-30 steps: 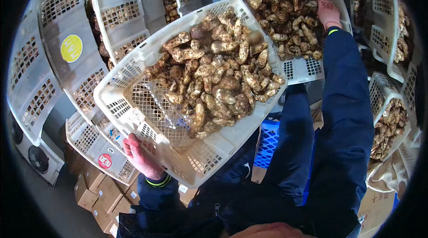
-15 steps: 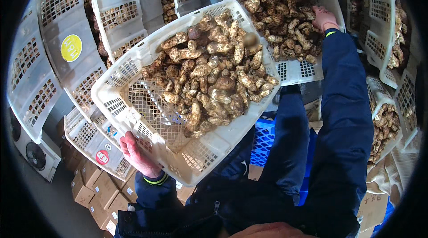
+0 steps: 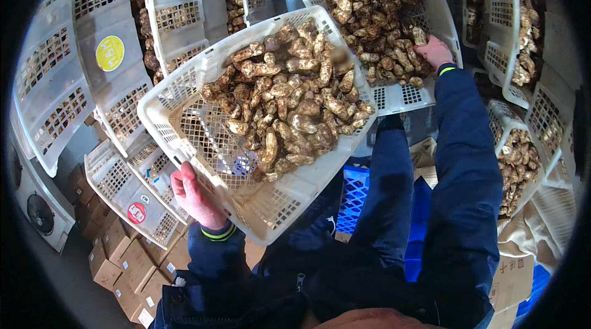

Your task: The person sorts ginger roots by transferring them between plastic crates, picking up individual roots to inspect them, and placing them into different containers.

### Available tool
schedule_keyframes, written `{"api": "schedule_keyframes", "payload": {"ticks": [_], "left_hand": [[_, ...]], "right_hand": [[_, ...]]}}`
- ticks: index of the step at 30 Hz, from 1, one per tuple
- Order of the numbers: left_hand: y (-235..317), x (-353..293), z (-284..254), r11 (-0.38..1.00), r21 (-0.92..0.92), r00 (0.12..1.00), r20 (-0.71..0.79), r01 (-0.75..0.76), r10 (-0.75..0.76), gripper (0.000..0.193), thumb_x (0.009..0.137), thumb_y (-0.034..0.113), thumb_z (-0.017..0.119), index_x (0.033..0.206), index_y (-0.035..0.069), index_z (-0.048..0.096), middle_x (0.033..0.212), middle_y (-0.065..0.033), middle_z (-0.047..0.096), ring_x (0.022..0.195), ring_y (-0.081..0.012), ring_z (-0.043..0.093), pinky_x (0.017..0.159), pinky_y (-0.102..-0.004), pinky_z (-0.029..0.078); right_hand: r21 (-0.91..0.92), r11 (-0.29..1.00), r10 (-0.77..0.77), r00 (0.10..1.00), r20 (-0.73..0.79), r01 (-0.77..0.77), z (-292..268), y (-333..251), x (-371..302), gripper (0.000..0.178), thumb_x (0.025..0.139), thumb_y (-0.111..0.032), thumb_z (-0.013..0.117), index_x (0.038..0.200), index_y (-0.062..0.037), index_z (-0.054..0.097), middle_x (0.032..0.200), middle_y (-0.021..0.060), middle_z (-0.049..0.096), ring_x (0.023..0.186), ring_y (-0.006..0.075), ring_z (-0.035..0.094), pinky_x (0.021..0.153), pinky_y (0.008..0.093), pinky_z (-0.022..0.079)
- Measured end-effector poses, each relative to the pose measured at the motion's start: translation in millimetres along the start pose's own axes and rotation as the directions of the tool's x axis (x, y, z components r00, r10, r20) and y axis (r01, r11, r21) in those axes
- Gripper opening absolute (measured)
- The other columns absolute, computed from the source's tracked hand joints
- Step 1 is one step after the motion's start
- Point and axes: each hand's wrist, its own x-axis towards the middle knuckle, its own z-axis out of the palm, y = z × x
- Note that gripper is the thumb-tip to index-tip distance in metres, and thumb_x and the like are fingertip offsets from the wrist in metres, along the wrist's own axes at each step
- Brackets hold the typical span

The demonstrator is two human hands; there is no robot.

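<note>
My left hand (image 3: 196,196) is closed on the near left rim of a tilted white plastic crate (image 3: 265,212). Brown and cream mushrooms (image 3: 289,98) with thick stems lie heaped across its far and right part. The mesh floor shows bare at its left. Beyond it, to the right, stands a second white crate (image 3: 400,100), also filled with mushrooms (image 3: 372,8). My right hand (image 3: 435,53) reaches over that heap, its fingers closed around a pale-stemmed mushroom (image 3: 419,36). The fingertips are partly hidden.
White crates of mushrooms are stacked at left (image 3: 111,27) and right (image 3: 514,27). Cardboard boxes (image 3: 132,267) pile up at lower left, near a white fan unit (image 3: 40,212). A blue plastic crate (image 3: 354,196) sits beside my legs.
My right hand has moved left and a little nearer, and its fingers have closed on a mushroom. The left hand still grips the crate rim. The whole view has shifted slightly.
</note>
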Motion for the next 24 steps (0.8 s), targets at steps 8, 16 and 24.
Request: {"api": "schedule_keyframes", "payload": {"ticks": [8, 16, 24], "left_hand": [[-29, 7, -28, 0.991, -0.133, 1.000, 0.011, 0.000, 0.002, 0.018, 0.084, 0.012, 0.064, 0.080, 0.007, 0.048, 0.077, -0.0001, 0.053, 0.073, -0.0068, 0.045, 0.071, -0.0198, 0.035], [-2, 3, -3, 0.995, -0.092, 0.999, 0.022, 0.037, -0.035, 0.017, 0.087, 0.009, 0.061, 0.074, 0.008, 0.049, 0.073, 0.0011, 0.053, 0.068, -0.0053, 0.045, 0.067, -0.0197, 0.036], [2, 3, 2, 0.993, -0.105, 0.998, -0.031, 0.051, -0.054, 0.020, 0.086, 0.012, 0.063, 0.073, 0.009, 0.049, 0.063, 0.0069, 0.044, 0.058, -0.0024, 0.035, 0.053, -0.0190, 0.029]], "right_hand": [[0.940, 0.341, -0.117, 0.992, 0.055, -0.012, -39, -28, -125, 0.031, 0.084, -0.032, 0.057, 0.101, -0.0074, 0.061, 0.072, -0.0041, 0.053, 0.054, 0.0039, 0.043, 0.045, 0.0173, 0.031], [0.982, -0.186, -0.236, 0.971, -0.025, -0.020, -86, -137, -233, 0.033, 0.086, -0.009, 0.057, 0.115, 0.0046, 0.050, 0.098, 0.0080, 0.063, 0.080, 0.0142, 0.062, 0.073, 0.0261, 0.049], [0.443, 0.709, -0.182, 0.748, -0.638, 0.549, -143, -202, -286, 0.039, 0.075, -0.022, 0.067, 0.107, -0.0013, 0.057, 0.091, 0.0186, 0.062, 0.085, 0.0360, 0.059, 0.072, 0.0401, 0.047]]}}
